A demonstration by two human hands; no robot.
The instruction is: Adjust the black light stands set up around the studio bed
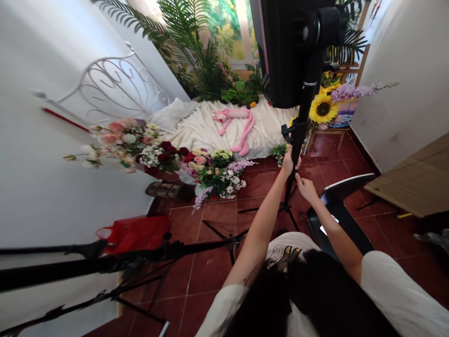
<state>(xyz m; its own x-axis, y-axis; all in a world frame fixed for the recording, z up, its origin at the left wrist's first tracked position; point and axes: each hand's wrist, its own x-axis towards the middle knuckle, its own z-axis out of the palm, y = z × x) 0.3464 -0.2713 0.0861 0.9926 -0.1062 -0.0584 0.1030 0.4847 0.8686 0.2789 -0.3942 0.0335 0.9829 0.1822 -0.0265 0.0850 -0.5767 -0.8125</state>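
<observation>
A black light stand (299, 133) rises in front of me, carrying a large black studio light (280, 56) at its top. My left hand (288, 163) is wrapped round the stand's pole just under a clamp knob. Slightly lower, my right hand (306, 187) has its fingers closed at the same pole, its thumb side against it. The stand's legs spread on the floor below my hands. Behind it, a pink plush toy (238, 114) lies on a cream blanket (196, 128) over a bed.
Flower arrangements (213, 168) stand along the bed's front. A black chair (336, 220) is close by my right arm, with sunflowers (323, 108) beyond. More black stands (140, 255) cross the lower left, near a red bag (136, 234). A wooden panel (414, 173) juts in at right.
</observation>
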